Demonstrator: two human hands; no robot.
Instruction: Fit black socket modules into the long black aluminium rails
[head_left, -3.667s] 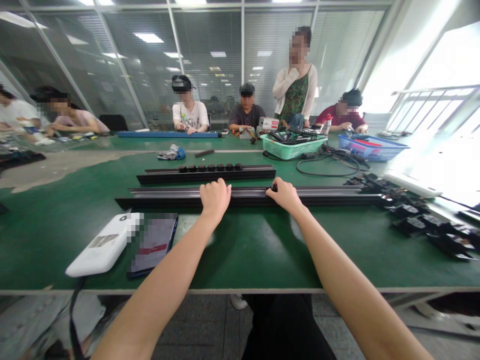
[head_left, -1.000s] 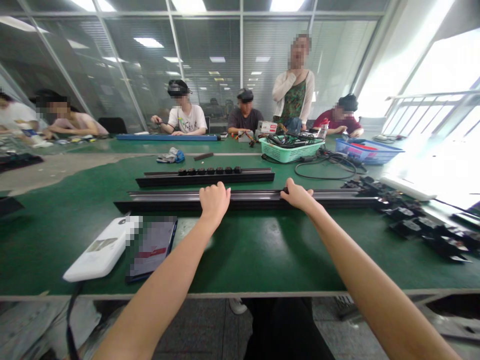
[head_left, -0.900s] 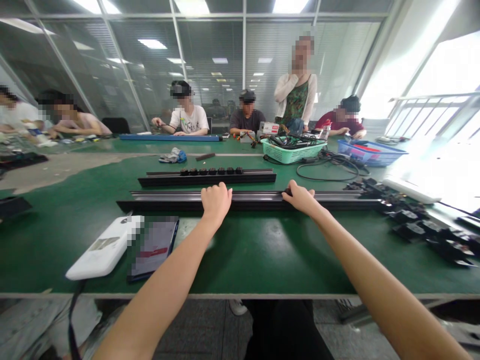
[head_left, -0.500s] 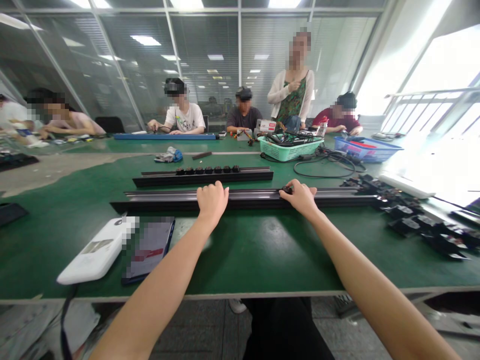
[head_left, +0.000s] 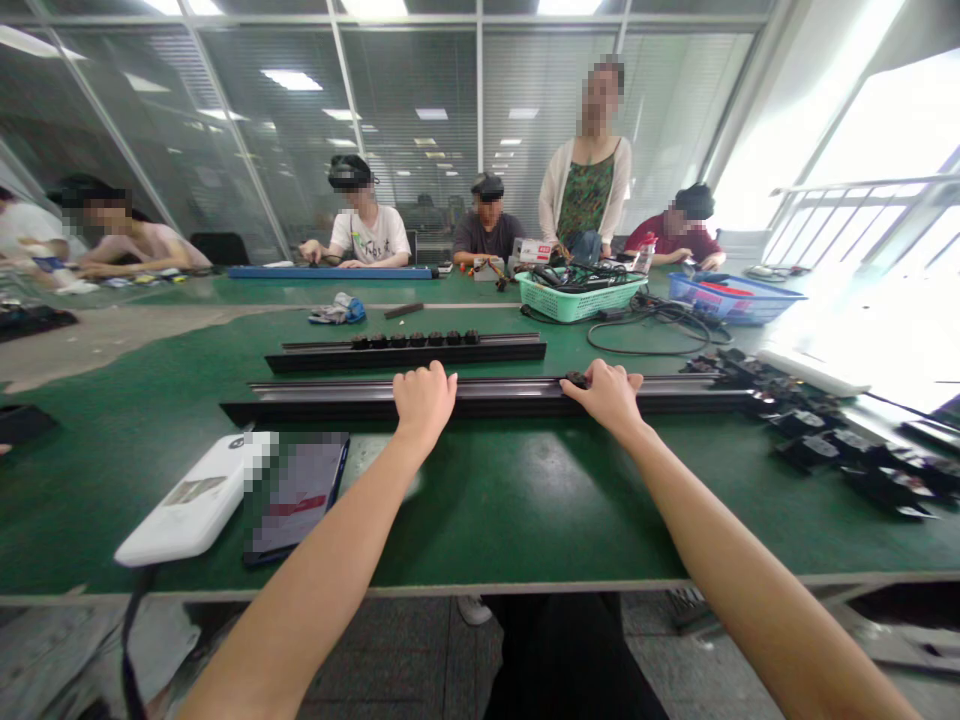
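Observation:
A long black rail [head_left: 322, 400] lies across the green table [head_left: 487, 500] in front of me. My left hand [head_left: 424, 398] is closed over the rail's near edge at its middle. My right hand [head_left: 609, 393] rests on the rail further right, fingers curled on a small black plug-like part [head_left: 576, 380] seated in the rail's channel. A second, shorter black rail [head_left: 405, 350] with several black parts in a row lies just behind.
A white box [head_left: 187, 500] and a phone [head_left: 300, 495] lie at the near left. Several loose black parts [head_left: 832, 440] are scattered at the right. A green basket [head_left: 581, 292], a blue tray [head_left: 735, 296] and cables stand behind. Several people sit across the table; one stands.
My right hand has slid the small black part a little to the right along the rail. My left hand has stayed closed on the rail. The standing person has lowered a hand.

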